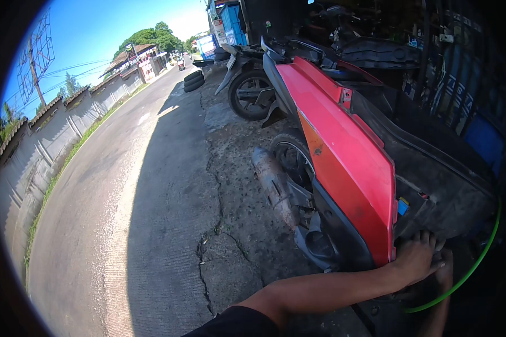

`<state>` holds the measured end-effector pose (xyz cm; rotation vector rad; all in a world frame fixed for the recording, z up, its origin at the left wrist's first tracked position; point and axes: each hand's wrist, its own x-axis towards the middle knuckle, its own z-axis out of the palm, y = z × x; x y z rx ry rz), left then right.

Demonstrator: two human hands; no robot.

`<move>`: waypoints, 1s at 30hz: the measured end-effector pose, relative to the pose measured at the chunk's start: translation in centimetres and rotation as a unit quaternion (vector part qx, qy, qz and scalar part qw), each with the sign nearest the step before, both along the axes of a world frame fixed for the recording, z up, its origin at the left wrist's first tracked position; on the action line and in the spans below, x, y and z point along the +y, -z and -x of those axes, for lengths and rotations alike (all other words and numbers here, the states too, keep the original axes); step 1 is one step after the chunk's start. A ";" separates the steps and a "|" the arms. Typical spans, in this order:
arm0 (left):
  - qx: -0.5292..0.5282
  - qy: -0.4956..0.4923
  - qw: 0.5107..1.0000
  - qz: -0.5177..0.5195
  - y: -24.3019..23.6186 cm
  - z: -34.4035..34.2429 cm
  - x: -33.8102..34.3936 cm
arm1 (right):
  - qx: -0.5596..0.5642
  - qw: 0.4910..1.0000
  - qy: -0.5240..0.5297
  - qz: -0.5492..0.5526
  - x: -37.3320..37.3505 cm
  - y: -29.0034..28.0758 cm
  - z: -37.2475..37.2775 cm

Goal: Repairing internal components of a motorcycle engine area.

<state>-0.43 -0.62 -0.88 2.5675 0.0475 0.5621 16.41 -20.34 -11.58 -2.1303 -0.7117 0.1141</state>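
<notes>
A scooter with a red side panel (pixel 343 163) fills the right half of the view, its dark inner body bare beside the panel. My left hand (pixel 417 259) reaches across to the panel's near end, its fingers bent against the dark body. What they grip, if anything, is hidden. Close beside it is my right hand (pixel 444 268), mostly in shade with its fingers largely hidden. A small blue piece (pixel 402 206) sits by the panel's edge just beyond my hands. A bright green hose or cable (pixel 485 255) curves past my right forearm.
The scooter's rusty muffler (pixel 275 188) juts out to the left over cracked concrete (pixel 230 247). Another motorcycle's wheel (pixel 252 94) and stacked tyres (pixel 194 81) stand farther off. A road (pixel 90 196) and a grey wall (pixel 56 140) run along the left. The workshop interior is dark.
</notes>
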 end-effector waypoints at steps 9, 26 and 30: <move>0.074 -0.005 0.997 0.031 -0.8 -0.1 0.6 | -0.014 0.996 -0.082 0.016 5.2 -5.9 7.9; 0.007 -0.004 1.000 -0.003 -0.1 -0.2 -0.1 | -0.016 0.998 -0.061 -0.025 3.9 -4.5 4.4; 0.048 0.001 0.999 0.024 -1.1 0.1 0.3 | -0.106 0.989 -0.065 0.078 2.4 -3.0 5.6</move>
